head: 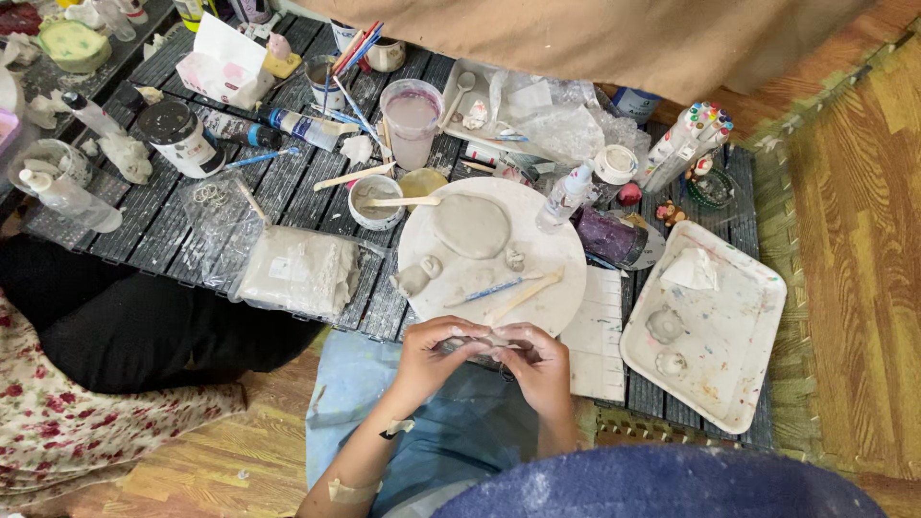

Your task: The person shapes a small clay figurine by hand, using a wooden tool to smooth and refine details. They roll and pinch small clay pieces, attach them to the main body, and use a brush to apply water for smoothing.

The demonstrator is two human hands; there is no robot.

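My left hand and my right hand meet just below the round white board, and together pinch a small grey lump of clay between their fingertips. On the board lie a flat oval slab of clay, a few small clay bits, a blue-handled tool and a wooden modelling stick. Tape strips cling to my left forearm.
A bagged block of clay lies left of the board. A small cup with a stick, a murky water cup, brushes, bottles and a marker set crowd the dark mat. A paint-stained white tray sits at right.
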